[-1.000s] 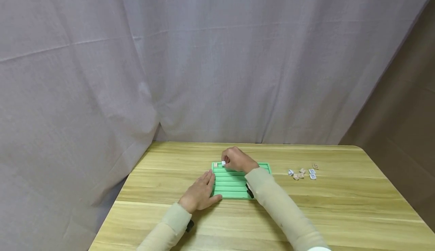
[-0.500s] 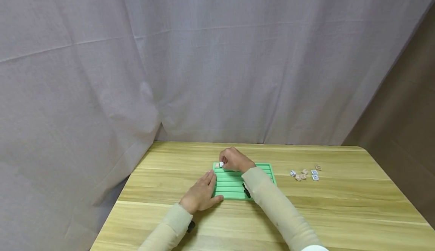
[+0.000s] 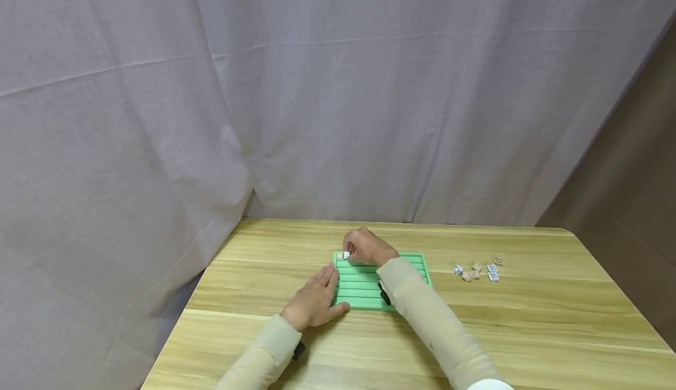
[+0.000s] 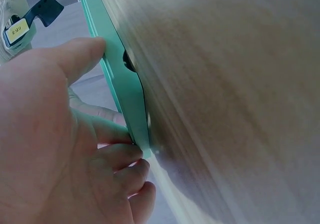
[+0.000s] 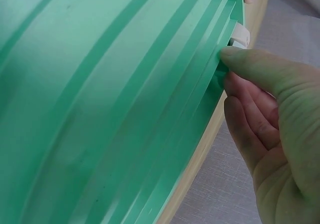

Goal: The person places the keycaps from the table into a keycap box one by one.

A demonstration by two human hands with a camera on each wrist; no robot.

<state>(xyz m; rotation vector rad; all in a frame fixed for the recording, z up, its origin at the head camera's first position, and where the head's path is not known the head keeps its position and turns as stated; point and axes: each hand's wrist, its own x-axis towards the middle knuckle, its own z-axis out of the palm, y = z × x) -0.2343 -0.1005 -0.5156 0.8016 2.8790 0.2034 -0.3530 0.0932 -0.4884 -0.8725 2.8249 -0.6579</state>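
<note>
A green tray with long parallel ridges (image 3: 359,294) lies on the table. My left hand (image 3: 314,301) rests against its left side, thumb at the near edge; in the left wrist view the thumb (image 4: 82,54) touches the rim. My right hand (image 3: 369,247) reaches over the tray and pinches a small white tile (image 3: 346,255) in the far row, near the left end. Just left of it sits a beige tile (image 3: 340,256), also visible beyond the right thumb (image 5: 250,64) in the right wrist view. The pinched tile is mostly hidden there.
Right of the tray lie several loose small tiles, some white with blue marks (image 3: 493,276) and some beige (image 3: 476,274). A grey curtain (image 3: 338,114) hangs behind the wooden table (image 3: 528,319).
My right hand has moved the white tile left along the far row, closer to the beige tile. The left hand has kept its place at the tray. The view has shifted slightly.
</note>
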